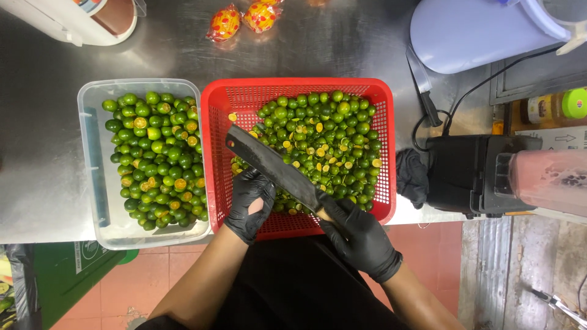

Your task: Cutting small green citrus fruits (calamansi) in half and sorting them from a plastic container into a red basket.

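A red plastic basket [215, 122] holds many small green citrus fruits [324, 131], some cut with yellow faces showing. My right hand [361, 235], in a black glove, grips the handle of a dark cleaver [272, 165] whose blade slants up to the left over the basket. My left hand [249, 205], also in a black glove, is curled under the blade at the basket's near left side; whether it pinches a fruit is hidden. To the left, a clear plastic tub [92, 159] is filled with more green citrus fruits [156, 159].
Everything sits on a steel counter [43, 140]. A black blender base [468, 174] with a pink-filled jug [550, 180] stands at right, its cord beside a black cloth [413, 177]. Two yellow-red wrapped items [244, 18] lie at the back. A pale lidded container [471, 30] stands back right.
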